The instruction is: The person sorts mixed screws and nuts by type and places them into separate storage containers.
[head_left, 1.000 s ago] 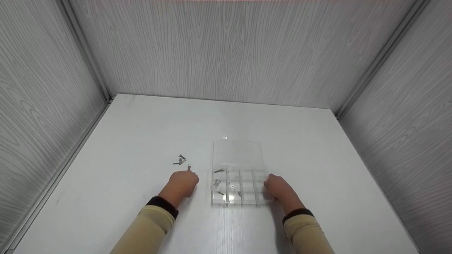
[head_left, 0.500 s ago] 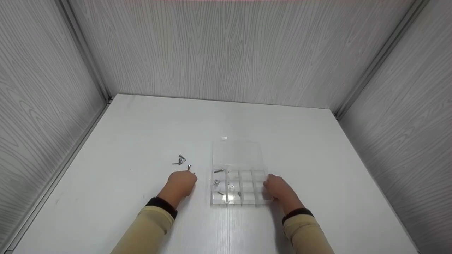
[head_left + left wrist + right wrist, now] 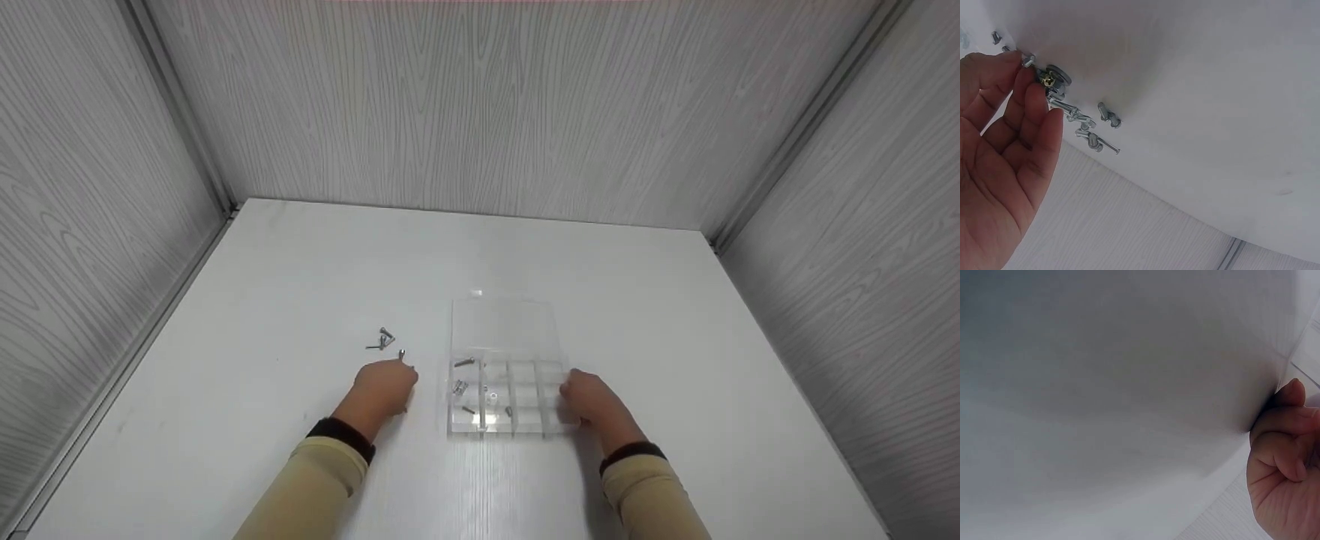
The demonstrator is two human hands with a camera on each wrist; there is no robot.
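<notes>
A clear compartment box (image 3: pixel 525 431) lies on the white table with its lid (image 3: pixel 504 324) folded open behind it. Several of its cells hold small screws (image 3: pixel 460 388). My left hand (image 3: pixel 385 385) is left of the box, its fingertips (image 3: pixel 1033 98) touching a round-headed screw (image 3: pixel 1054 77). Other loose screws (image 3: pixel 1085 120) lie just beyond it, also seen as a small pile of screws (image 3: pixel 382 341) in the head view. My right hand (image 3: pixel 589 397) rests against the box's right wall with its fingers (image 3: pixel 1278 453) curled and nothing seen inside them.
The white table (image 3: pixel 300 270) is enclosed by grey wood-grain walls (image 3: pixel 480 112) at the back and on both sides. Bare tabletop stretches behind the box and to the far left and right.
My left hand has drifted slightly left near the single screw. The right hand and the box have not moved.
</notes>
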